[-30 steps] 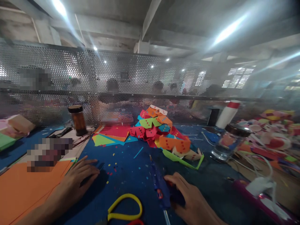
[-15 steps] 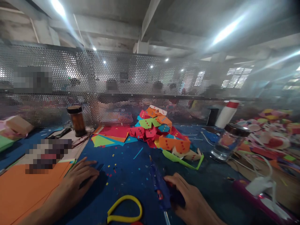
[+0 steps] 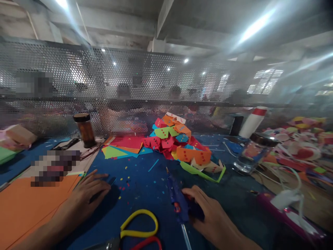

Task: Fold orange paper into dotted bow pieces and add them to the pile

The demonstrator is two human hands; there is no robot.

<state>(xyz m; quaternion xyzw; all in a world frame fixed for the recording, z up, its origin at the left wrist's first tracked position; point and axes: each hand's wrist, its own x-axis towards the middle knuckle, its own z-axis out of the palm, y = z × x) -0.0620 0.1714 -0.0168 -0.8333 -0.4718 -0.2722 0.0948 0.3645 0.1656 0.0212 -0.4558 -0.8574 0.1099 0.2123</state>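
Observation:
My right hand (image 3: pixel 208 211) is closed around the handle of a blue glue gun (image 3: pixel 178 199) lying along the blue tabletop. Its nozzle points away from me, and a clear glue stick sticks out of the back. My left hand (image 3: pixel 87 194) lies palm down beside a stack of orange paper (image 3: pixel 39 205), its fingers stretched out and nothing held. Between my hands, close to me, are scissors (image 3: pixel 140 232) with one yellow and one red handle, cut off by the lower edge. Beyond them rises a heap of folded coloured paper pieces (image 3: pixel 165 143) with dots.
Flat coloured sheets (image 3: pixel 127 143) lie left of the heap. A brown-filled jar (image 3: pixel 85 131) stands at the back left, a clear lidded cup (image 3: pixel 249 156) at the right. Further right are a purple-and-white power strip (image 3: pixel 288 215) with cables and a paper pile. A perforated metal screen (image 3: pixel 145 83) closes the back.
The view has tipped slightly downward, so the scissors' red handle and part of the blades now show. Both hands and the glue gun stay nearly where they were.

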